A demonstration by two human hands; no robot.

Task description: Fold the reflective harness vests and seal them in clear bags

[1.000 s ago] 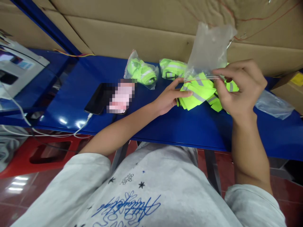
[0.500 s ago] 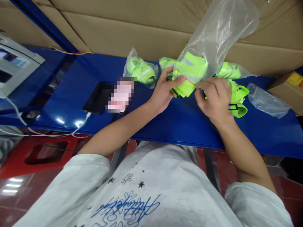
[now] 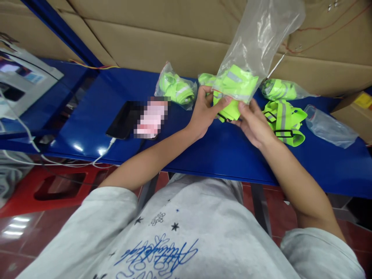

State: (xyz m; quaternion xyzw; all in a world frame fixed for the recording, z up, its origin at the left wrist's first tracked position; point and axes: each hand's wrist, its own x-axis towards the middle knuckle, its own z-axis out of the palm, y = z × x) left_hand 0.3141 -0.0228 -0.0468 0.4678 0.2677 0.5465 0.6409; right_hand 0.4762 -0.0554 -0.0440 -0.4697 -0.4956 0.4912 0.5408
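Observation:
A folded neon-yellow reflective strap (image 3: 229,109) with a black buckle sits partly inside the mouth of a clear plastic bag (image 3: 255,42), which stretches up and away. My left hand (image 3: 205,110) grips the strap bundle from the left, its thumb on top near the bag's red-edged opening. On the other side, my right hand (image 3: 252,122) pinches the bundle, thumb uppermost and fingers underneath. Close to the right hand, another reflective strap (image 3: 283,122) with grey stripes and black buckles lies loose on the blue table (image 3: 215,155).
Bagged strap rolls lie behind, one at left (image 3: 177,89) and one at right (image 3: 280,90). An empty clear bag (image 3: 331,126) and a cardboard box (image 3: 354,114) are at right. A black phone (image 3: 123,120) on a white cable (image 3: 109,146) and a grey-white machine (image 3: 26,83) are at left.
My right hand has moved from the bag's red edge to the bundle's right side, thumb now on top. The loose strap at right is more exposed. My left hand keeps its hold.

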